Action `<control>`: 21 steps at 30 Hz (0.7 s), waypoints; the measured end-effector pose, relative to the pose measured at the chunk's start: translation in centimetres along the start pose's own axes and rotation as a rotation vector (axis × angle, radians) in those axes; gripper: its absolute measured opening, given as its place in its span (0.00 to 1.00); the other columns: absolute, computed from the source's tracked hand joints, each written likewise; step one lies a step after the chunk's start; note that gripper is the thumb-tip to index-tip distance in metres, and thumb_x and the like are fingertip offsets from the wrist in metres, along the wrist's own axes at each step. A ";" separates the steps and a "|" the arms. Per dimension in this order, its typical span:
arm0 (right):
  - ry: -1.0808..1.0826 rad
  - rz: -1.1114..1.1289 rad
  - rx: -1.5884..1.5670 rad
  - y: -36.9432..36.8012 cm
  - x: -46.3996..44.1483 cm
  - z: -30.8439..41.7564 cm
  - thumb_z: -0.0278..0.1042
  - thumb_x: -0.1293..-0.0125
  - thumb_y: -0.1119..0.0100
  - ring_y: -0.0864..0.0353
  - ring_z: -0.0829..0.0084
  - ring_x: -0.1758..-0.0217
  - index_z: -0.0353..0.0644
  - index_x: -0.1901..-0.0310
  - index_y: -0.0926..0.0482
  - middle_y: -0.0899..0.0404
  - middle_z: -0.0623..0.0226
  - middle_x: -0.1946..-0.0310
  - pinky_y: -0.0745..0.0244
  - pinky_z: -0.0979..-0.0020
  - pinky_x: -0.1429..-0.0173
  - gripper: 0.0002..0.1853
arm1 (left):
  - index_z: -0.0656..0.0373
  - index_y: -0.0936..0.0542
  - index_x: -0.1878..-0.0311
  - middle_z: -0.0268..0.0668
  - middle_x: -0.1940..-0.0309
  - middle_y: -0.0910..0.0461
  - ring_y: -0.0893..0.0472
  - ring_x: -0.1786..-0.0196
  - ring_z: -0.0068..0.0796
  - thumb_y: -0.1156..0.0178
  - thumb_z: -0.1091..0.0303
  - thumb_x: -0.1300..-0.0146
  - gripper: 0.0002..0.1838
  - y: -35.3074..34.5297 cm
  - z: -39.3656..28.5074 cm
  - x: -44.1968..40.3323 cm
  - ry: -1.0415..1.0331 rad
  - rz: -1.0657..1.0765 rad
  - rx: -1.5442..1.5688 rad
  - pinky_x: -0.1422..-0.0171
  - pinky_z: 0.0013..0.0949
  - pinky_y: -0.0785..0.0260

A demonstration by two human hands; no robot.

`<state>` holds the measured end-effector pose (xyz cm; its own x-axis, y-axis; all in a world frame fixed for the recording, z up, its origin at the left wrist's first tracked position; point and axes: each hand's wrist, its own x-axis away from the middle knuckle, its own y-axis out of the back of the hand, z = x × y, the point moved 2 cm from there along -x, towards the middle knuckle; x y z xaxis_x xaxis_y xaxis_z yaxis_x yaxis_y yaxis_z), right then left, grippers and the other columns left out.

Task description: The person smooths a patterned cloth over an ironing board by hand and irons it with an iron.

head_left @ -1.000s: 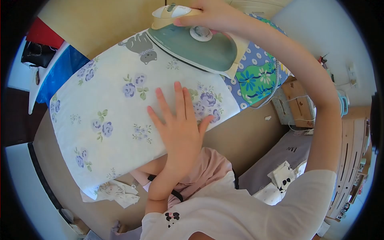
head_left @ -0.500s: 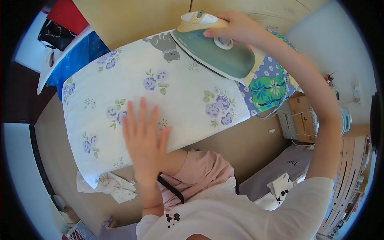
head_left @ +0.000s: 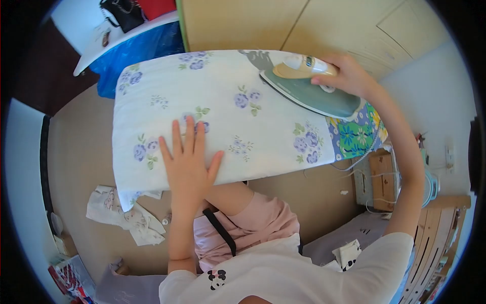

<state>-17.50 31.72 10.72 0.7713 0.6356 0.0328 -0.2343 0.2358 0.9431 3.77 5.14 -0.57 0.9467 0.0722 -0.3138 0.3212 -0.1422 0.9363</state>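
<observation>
A white cloth with purple flowers (head_left: 202, 81) covers most of the ironing board, with a grey cat figure (head_left: 257, 60) near its far edge. My right hand (head_left: 341, 76) is wrapped round the handle of a green and cream iron (head_left: 314, 93), whose soleplate rests on the cloth near its right end. Flat on the cloth lies my left hand (head_left: 188, 159), fingers spread, near the edge closest to me. The board's blue and green patterned cover (head_left: 357, 134) shows beyond the cloth at the right.
The iron's cord (head_left: 365, 157) hangs off the board's right end. A crumpled white garment (head_left: 129, 215) lies on the floor at left. Behind stand a cream cabinet (head_left: 228, 25) and a white surface with a black bag (head_left: 124, 15). Wooden boxes (head_left: 382, 177) stand at right.
The view has shifted, so the board sits further right and lower in it. My left hand, blurred before, now rests flat on the cloth. My right hand keeps hold of the iron.
</observation>
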 end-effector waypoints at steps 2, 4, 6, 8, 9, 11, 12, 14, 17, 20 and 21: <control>0.051 0.010 0.012 0.5 0.0 1.7 0.55 0.49 0.36 0.20 0.66 0.65 0.39 0.53 0.23 0.20 0.59 0.68 0.27 0.70 0.58 0.29 | 0.62 0.38 0.36 0.42 0.32 0.44 0.49 0.29 0.46 0.47 0.52 0.41 0.33 0.0 0.1 0.0 -0.018 0.007 0.017 0.30 0.56 0.63; 0.081 0.023 0.030 1.3 -0.3 2.8 0.54 0.48 0.36 0.20 0.66 0.66 0.39 0.53 0.23 0.20 0.59 0.68 0.27 0.70 0.59 0.28 | 0.64 0.40 0.35 0.43 0.33 0.44 0.49 0.29 0.46 0.47 0.52 0.41 0.35 0.0 0.2 0.0 -0.005 -0.007 0.036 0.30 0.56 0.64; 0.229 0.011 -0.031 1.3 -0.9 4.4 0.54 0.47 0.37 0.20 0.66 0.67 0.39 0.54 0.23 0.20 0.60 0.70 0.27 0.69 0.61 0.27 | 0.66 0.41 0.35 0.44 0.33 0.44 0.49 0.29 0.47 0.47 0.52 0.41 0.36 -0.1 0.0 0.0 -0.004 -0.014 0.056 0.30 0.56 0.64; 0.224 0.065 -0.041 1.0 -1.6 6.9 0.55 0.47 0.37 0.20 0.65 0.68 0.39 0.55 0.22 0.20 0.59 0.71 0.27 0.69 0.61 0.27 | 0.70 0.44 0.35 0.49 0.33 0.46 0.50 0.29 0.48 0.47 0.51 0.41 0.39 -0.1 0.1 0.0 0.000 -0.013 0.048 0.30 0.57 0.65; 0.220 0.114 -0.052 0.6 -2.0 7.8 0.56 0.47 0.38 0.20 0.64 0.69 0.39 0.56 0.22 0.20 0.59 0.72 0.27 0.68 0.62 0.27 | 0.70 0.44 0.35 0.49 0.33 0.46 0.50 0.29 0.48 0.47 0.51 0.41 0.39 0.0 0.2 0.0 0.002 -0.013 0.047 0.30 0.57 0.65; 0.286 0.111 0.030 -0.8 -2.9 8.4 0.52 0.48 0.36 0.20 0.65 0.70 0.40 0.57 0.22 0.20 0.60 0.72 0.27 0.69 0.64 0.25 | 0.72 0.44 0.35 0.54 0.33 0.48 0.51 0.29 0.50 0.46 0.50 0.42 0.40 0.2 0.2 -0.1 0.039 0.000 0.075 0.29 0.56 0.66; 0.348 0.107 0.112 -1.6 -3.2 8.4 0.49 0.48 0.34 0.20 0.65 0.71 0.40 0.57 0.22 0.20 0.61 0.72 0.28 0.69 0.66 0.23 | 0.72 0.44 0.35 0.54 0.33 0.48 0.51 0.29 0.50 0.46 0.50 0.42 0.40 0.3 0.2 -0.1 0.040 -0.001 0.075 0.29 0.56 0.66; 0.418 0.060 0.137 -3.2 -3.9 8.2 0.50 0.49 0.34 0.21 0.63 0.72 0.41 0.58 0.22 0.20 0.61 0.73 0.28 0.68 0.66 0.23 | 0.73 0.44 0.36 0.55 0.33 0.49 0.52 0.29 0.52 0.47 0.48 0.42 0.41 0.4 0.2 -0.1 0.033 0.023 0.071 0.30 0.58 0.67; 0.480 0.019 0.146 -4.0 -5.0 7.7 0.55 0.49 0.37 0.21 0.60 0.74 0.41 0.60 0.22 0.21 0.60 0.77 0.27 0.66 0.68 0.25 | 0.72 0.42 0.36 0.54 0.33 0.49 0.53 0.29 0.53 0.48 0.47 0.42 0.40 0.2 0.2 -0.1 0.001 0.079 0.035 0.30 0.60 0.68; 0.441 0.014 0.152 -4.1 -5.7 7.7 0.59 0.48 0.39 0.21 0.60 0.76 0.40 0.62 0.22 0.22 0.59 0.80 0.27 0.64 0.69 0.27 | 0.69 0.41 0.36 0.53 0.32 0.49 0.52 0.29 0.53 0.49 0.47 0.41 0.39 0.4 0.3 -0.1 -0.007 0.096 0.056 0.31 0.61 0.69; 0.407 0.007 0.170 -4.0 -5.9 7.8 0.59 0.48 0.39 0.21 0.61 0.76 0.41 0.62 0.22 0.22 0.59 0.80 0.26 0.64 0.69 0.26 | 0.69 0.41 0.36 0.53 0.32 0.49 0.52 0.29 0.53 0.49 0.47 0.41 0.39 0.3 0.3 -0.1 -0.003 0.097 0.062 0.31 0.61 0.69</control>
<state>-16.47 21.34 9.29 0.4662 0.8825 -0.0619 -0.1115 0.1280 0.9855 3.79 4.77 -0.30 0.9734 0.0524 -0.2228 0.2289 -0.2093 0.9507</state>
